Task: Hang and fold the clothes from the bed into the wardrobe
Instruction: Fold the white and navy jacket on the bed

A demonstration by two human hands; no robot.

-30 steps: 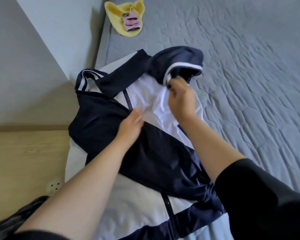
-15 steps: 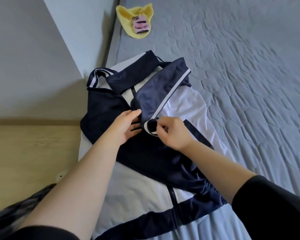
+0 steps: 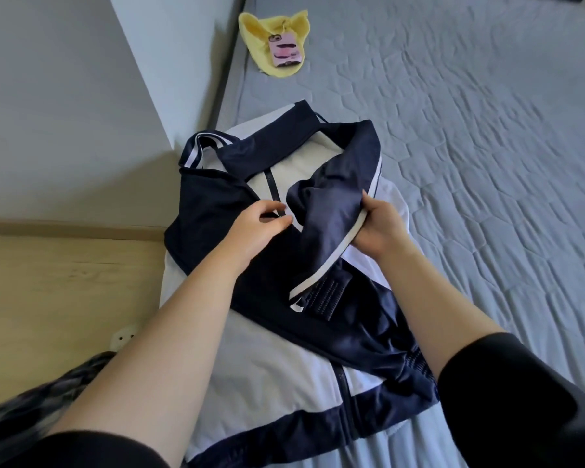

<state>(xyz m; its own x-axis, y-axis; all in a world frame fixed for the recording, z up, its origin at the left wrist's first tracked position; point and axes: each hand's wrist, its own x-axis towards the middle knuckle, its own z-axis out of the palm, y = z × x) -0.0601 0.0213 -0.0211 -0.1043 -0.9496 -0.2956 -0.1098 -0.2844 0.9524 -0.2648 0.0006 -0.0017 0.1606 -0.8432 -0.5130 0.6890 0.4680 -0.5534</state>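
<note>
Head view: navy-and-white jacket (image 3: 267, 359) spread flat on grey quilted bed (image 3: 470, 163), near the mattress's left edge, collar toward twelve o'clock, hem toward six. Zip running down the middle of the white front panel. One navy sleeve (image 3: 331, 231) with a white stripe folded across the chest, running from the shoulder at one o'clock down to a ribbed cuff (image 3: 328, 297) near the jacket's centre.

Right hand (image 3: 382, 228) at three o'clock of the sleeve, fingers and thumb curled round its white-striped edge, gripping the fabric. Left hand (image 3: 254, 228) at nine o'clock of the sleeve, resting on the navy chest panel beside the zip, fingers loosely bent, thumb and forefinger close together at the zip line; hard to tell whether pinching anything. Both forearms bare, dark sleeves pushed up near the elbows.

Yellow cloth (image 3: 277, 38) with a pink tag (image 3: 284, 52) on it lay at twelve o'clock, well apart from the jacket. Pale wall and wooden floor (image 3: 65, 282) at nine o'clock, white socket (image 3: 124, 337) low beside the bed.
</note>
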